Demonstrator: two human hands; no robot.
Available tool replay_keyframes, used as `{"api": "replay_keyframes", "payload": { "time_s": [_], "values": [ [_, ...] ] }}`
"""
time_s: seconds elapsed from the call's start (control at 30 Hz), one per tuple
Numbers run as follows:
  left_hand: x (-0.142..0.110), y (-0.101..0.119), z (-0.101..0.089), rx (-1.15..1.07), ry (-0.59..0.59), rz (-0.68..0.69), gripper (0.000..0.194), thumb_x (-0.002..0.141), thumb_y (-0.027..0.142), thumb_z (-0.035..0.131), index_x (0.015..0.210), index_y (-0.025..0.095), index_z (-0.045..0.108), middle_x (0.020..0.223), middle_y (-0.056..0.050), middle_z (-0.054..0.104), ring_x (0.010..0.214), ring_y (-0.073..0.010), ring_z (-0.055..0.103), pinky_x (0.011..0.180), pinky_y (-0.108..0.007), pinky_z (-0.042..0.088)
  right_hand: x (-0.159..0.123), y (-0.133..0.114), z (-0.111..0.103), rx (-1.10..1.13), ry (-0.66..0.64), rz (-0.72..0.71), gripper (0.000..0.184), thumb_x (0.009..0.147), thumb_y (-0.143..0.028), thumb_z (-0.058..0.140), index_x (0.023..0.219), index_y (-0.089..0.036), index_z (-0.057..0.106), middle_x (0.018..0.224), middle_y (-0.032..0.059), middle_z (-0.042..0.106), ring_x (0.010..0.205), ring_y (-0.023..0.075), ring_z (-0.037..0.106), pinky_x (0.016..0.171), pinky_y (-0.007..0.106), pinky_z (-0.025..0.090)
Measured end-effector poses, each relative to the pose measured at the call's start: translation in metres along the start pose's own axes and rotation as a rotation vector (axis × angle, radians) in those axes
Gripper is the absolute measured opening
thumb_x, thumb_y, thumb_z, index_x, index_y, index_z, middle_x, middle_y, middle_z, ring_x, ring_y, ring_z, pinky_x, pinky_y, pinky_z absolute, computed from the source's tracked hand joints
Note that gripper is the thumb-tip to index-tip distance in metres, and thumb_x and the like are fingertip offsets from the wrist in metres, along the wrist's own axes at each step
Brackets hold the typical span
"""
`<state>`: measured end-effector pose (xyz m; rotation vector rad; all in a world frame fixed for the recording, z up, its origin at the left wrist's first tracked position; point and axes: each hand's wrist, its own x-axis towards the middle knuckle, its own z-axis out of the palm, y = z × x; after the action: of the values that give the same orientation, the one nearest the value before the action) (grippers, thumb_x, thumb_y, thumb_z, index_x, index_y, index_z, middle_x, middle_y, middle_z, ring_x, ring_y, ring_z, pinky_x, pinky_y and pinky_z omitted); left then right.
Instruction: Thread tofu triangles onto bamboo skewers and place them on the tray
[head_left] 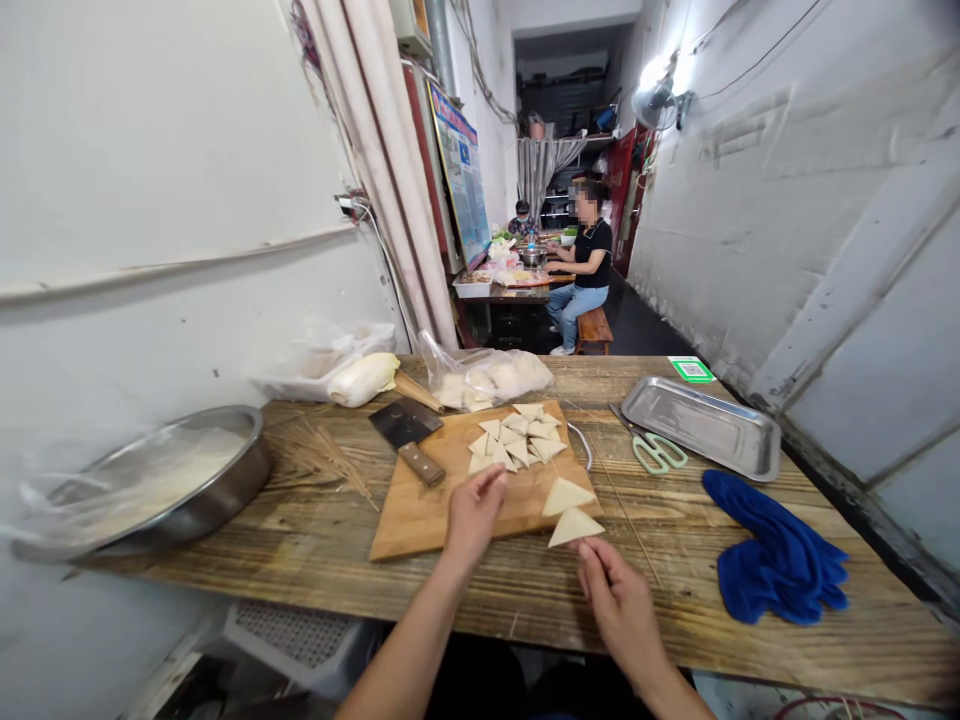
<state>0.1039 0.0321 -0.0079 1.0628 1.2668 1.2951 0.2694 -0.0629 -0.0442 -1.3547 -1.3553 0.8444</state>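
Two pale triangular tofu slices (576,527) sit one behind the other, apparently on a thin skewer that they mostly hide. My right hand (611,585) is closed at their near end, pinching that skewer just off the front right of the wooden cutting board (420,525). At the near edge of a pile of tofu triangles (517,437), my left hand (476,505) has its thumb and fingers drawn together. Whether a piece is between those fingertips is hidden. Left of the pile lies a cleaver (409,428), its wooden handle resting on the board.
Loose bamboo sticks (322,450) and a large metal basin (259,455) are on the left. Behind the board lie a bag of tofu (502,375) and a cabbage (365,380). Scissors (660,453), a metal tray (701,425) and a blue cloth (772,560) occupy the right.
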Motion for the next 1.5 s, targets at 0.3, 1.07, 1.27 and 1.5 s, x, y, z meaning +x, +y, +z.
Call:
{"api": "replay_keyframes", "payload": {
  "time_s": [0.3, 1.07, 1.27, 1.5],
  "values": [
    [0.051, -0.011, 0.007, 0.883, 0.23, 0.242, 0.033, 0.059, 0.033, 0.071, 0.087, 0.017, 0.063, 0.103, -0.015, 0.056, 0.107, -0.0328, 0.042, 0.091, -0.042, 0.027, 0.003, 0.01, -0.005, 0.061, -0.014, 0.046, 0.039, 0.086, -0.046, 0.041, 0.093, -0.012, 0.06, 0.051, -0.0057, 0.038, 0.046, 0.0096, 0.036, 0.045, 0.02, 0.031],
    [0.029, 0.006, -0.013, -0.754, -0.173, -0.521, 0.012, 0.085, 0.01, 0.041, 0.09, 0.013, 0.052, 0.094, -0.01, 0.062, 0.077, -0.0127, 0.062, 0.061, -0.022, 0.05, -0.002, 0.002, 0.009, 0.157, -0.175, 0.083, 0.036, 0.087, -0.046, 0.041, 0.087, -0.014, 0.058, 0.049, -0.0079, 0.032, 0.045, 0.008, 0.03, 0.044, 0.02, 0.024],
    [0.034, 0.009, -0.012, -0.821, -0.157, -0.544, 0.026, 0.085, 0.033, 0.045, 0.091, 0.01, 0.054, 0.09, -0.013, 0.061, 0.072, -0.0167, 0.061, 0.058, -0.027, 0.051, -0.004, 0.005, 0.009, 0.142, -0.167, 0.08, 0.037, 0.086, -0.046, 0.04, 0.085, -0.014, 0.058, 0.049, -0.0076, 0.033, 0.045, 0.0081, 0.031, 0.044, 0.02, 0.025],
    [0.027, 0.006, -0.007, -0.582, -0.15, -0.338, 0.024, 0.078, 0.0, 0.049, 0.098, 0.011, 0.056, 0.091, -0.012, 0.064, 0.068, -0.0104, 0.061, 0.058, -0.018, 0.048, -0.005, 0.005, 0.009, 0.135, -0.166, 0.085, 0.035, 0.087, -0.045, 0.04, 0.087, -0.014, 0.058, 0.05, -0.0068, 0.035, 0.046, 0.0082, 0.032, 0.045, 0.02, 0.026]
  ]
}}
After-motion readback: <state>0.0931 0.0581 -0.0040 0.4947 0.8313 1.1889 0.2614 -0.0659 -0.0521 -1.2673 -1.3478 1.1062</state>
